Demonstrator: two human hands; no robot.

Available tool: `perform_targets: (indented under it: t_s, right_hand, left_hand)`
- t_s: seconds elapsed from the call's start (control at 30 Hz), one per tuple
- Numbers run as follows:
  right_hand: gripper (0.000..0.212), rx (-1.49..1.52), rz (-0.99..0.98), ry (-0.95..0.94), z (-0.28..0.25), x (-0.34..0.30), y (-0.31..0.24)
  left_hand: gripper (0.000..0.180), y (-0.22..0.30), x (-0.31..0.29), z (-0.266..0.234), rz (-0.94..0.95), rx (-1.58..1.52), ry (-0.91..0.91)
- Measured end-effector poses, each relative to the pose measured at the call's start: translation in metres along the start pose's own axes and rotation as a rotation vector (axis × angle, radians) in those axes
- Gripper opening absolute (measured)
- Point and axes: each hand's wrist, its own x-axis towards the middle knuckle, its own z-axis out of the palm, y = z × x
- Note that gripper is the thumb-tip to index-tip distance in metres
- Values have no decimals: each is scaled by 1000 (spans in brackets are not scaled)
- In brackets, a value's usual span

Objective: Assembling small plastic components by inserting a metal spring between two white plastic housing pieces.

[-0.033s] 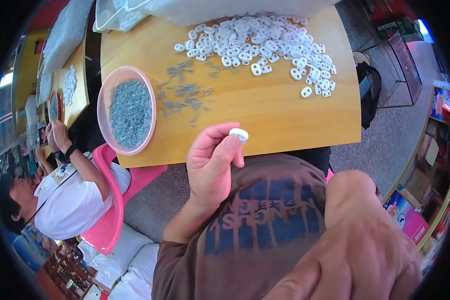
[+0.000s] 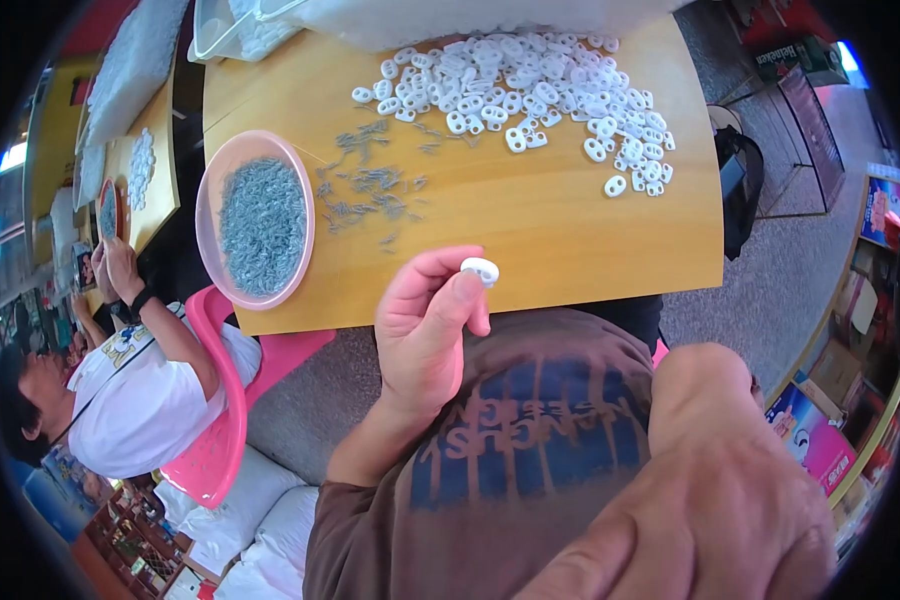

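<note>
My left hand [image 2: 426, 335] is closed just off the table's near edge. Its thumb and forefinger pinch a small white oval plastic piece with two holes [image 2: 481, 270]. My right hand [image 2: 705, 510] is raised close at the lower right, its back showing. Its fingers run out of the picture at the bottom, so I cannot see whether they hold anything. A heap of similar white two-hole pieces [image 2: 530, 85] lies at the table's far side. To the left, a pink bowl [image 2: 204, 215] holds many small grey-blue slivers [image 2: 262, 230], and more loose slivers [image 2: 375, 180] are scattered beside it.
The wooden table [image 2: 530, 220] carries a clear plastic tub [image 2: 210, 40] and a big white bag [image 2: 400, 25] along its back. A person in a white shirt [image 2: 140, 400] sits on a pink chair [image 2: 232, 420] to the left. A black bag [image 2: 738, 185] is beyond the right edge.
The view has shifted very slightly. My right hand, close to the camera, has moved a little left and down. The left hand keeps its pinch on the white piece.
</note>
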Motion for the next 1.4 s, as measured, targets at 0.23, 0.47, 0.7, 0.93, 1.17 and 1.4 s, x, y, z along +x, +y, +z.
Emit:
perform_targets:
  t_s: [0.23,0.47,0.7,0.93,1.17,1.4]
  right_hand:
    - [49,-189,-68,-26,-11,-19,-16]
    - [52,-325,-135,-62,17,52,34]
    - [34,-581,-129,-88,22,54,47]
    - [27,-499,-112,-23,23,56,59]
    - [23,-527,-90,38,16,52,63]
    - [12,-692,12,97,-8,33,97]
  left_hand:
    - [21,17,-2,-5,118,-11,-21]
    - [25,31,-7,-1,211,1,-59]
    - [28,31,-11,5,164,5,-84]
    - [28,30,-6,5,108,-11,-68]
    - [29,39,-1,16,41,99,17]
    - [23,84,56,5,91,231,41]
